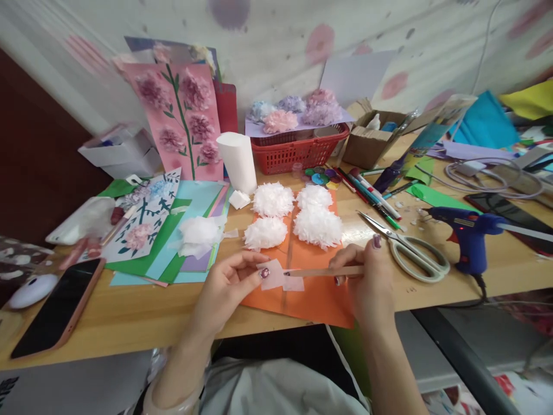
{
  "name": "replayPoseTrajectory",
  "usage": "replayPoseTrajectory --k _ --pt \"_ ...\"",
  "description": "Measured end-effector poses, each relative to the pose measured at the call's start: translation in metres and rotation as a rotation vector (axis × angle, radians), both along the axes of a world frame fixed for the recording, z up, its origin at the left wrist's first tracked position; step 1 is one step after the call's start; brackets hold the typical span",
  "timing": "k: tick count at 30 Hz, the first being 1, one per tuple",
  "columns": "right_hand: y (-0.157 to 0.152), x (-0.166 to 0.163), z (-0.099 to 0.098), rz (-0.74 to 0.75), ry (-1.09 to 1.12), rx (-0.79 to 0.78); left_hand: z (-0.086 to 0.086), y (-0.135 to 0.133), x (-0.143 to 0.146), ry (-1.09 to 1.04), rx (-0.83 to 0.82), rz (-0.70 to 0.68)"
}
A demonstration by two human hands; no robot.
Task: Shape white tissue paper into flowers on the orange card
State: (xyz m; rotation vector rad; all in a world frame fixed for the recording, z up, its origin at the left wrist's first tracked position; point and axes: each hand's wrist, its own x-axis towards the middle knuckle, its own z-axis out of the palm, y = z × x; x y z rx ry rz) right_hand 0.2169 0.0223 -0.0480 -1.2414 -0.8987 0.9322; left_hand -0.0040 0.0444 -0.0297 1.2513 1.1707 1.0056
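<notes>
My left hand point(233, 282) pinches a small square of thin white paper point(272, 274) between thumb and fingers, over the lower part of an orange sheet point(319, 302). In my right hand point(367, 276) is a thin light-brown stick point(319, 272), held level, its dark tip pointing left at the edge of the paper square. Another white paper piece point(294, 283) lies just under the stick's tip. On the upper half of the sheet sit several fluffy white paper flowers point(317, 226). A pile of white paper squares point(201, 235) rests to the left, on coloured sheets.
Scissors point(406, 248) and a blue hot glue gun point(469, 230) lie to the right, beside several pens point(375, 196). Behind stand a white paper roll point(237, 161), a red basket point(298, 154) and a cardboard box point(371, 141). A phone point(58, 308) lies at the left front edge.
</notes>
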Motion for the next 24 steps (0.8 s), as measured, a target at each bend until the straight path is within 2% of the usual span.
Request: replayPoseTrajectory --k 4,9,20,24 --pt "0.006 0.001 -0.004 0.135 0.136 -0.01 -0.004 -0.002 0.008 0.039 0.005 -0.068" --pt "0.007 0.003 -0.006 0.184 0.252 0.012 -0.002 -0.006 0.013 0.129 0.03 -0.165" --pt "0.007 0.0 -0.007 0.12 0.281 -0.014 0.0 -0.009 0.01 0.098 -0.026 -0.235" --pt "0.007 0.0 -0.006 0.094 0.3 0.033 0.003 -0.01 0.011 0.072 -0.051 -0.253"
